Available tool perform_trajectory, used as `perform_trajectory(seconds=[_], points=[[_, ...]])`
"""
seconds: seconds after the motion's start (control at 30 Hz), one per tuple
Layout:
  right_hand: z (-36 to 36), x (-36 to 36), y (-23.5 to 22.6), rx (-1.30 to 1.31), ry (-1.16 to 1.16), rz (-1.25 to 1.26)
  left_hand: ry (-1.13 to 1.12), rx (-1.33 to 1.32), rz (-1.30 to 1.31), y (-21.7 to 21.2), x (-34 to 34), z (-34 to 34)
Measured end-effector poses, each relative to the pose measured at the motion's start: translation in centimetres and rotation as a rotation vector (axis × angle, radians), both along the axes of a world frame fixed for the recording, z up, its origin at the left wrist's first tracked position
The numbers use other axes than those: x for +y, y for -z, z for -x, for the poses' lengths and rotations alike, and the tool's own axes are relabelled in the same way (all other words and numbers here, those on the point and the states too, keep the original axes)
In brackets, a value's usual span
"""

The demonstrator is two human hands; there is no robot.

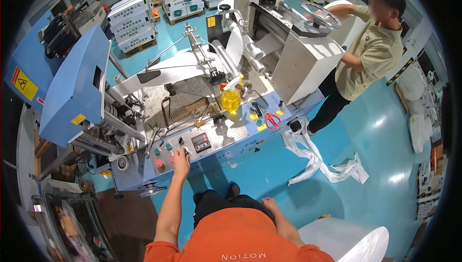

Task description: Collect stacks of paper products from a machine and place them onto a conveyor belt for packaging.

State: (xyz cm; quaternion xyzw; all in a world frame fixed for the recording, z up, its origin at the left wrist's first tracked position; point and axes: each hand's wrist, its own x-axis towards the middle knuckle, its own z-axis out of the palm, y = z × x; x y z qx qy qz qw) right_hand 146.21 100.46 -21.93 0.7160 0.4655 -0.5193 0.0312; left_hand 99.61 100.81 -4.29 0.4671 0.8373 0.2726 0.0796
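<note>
At the front edge of the blue-and-grey steel machine bench [240,139], the left hand [181,158] reaches out on a straight, extended arm from the orange sleeve and lands on the sloping grey control panel [185,147], its fingers curled and pressed together over a small knob or button beside the black digital readout [200,142]; which control exactly it presses I cannot tell, for the knuckles hide it; to my eye the thing to get right is a light, deliberate touch on that one control only, wrist kept high so the palm does not brush the green round push-buttons [162,149] or the red round button [160,163] just to its left, and eyes kept on the white paper web [163,75] threading over the rollers above; the right hand [269,205] hangs low and idle near the person's waist, loosely open, holding nothing, well apart from the bench; a yellow spray bottle [231,97] and red-handled scissors [272,120] lie further along the bench top, clear of the reach; at the far side a co-worker in a khaki shirt [373,52] has a hand on a grey handwheel [321,15], so I would judge it wise to keep that person in sight before anything is set moving; a strip of white scrap paper [320,163] trails across the teal floor [385,132].
</note>
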Motion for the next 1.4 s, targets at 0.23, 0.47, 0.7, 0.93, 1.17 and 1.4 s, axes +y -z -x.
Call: perform_trajectory(seconds=[0.23,0.47,0.7,0.93,1.17,1.4], points=[[-0.1,-0.1,-0.2,0.021,0.044,0.042,-0.01,-0.014,0.011,0.1,0.0,0.0],[0.4,0.2,-2.2,0.004,0.046,0.078,-0.002,0.009,-0.01,0.6,-0.2,0.2],[0.4,0.0,-2.9,0.037,0.07,0.069,-0.009,0.001,-0.01,0.5,0.0,0.1],[0.3,-0.1,-2.6,0.076,0.118,0.078,-0.011,0.0,-0.004,0.7,-0.2,0.1],[0.2,0.0,-3.4,0.011,0.002,-0.004,-0.011,0.004,-0.021,0.6,-0.1,0.0],[0.3,0.1,-3.6,0.047,0.047,-0.001,-0.012,-0.032,-0.033,0.4,-0.1,-0.1]])
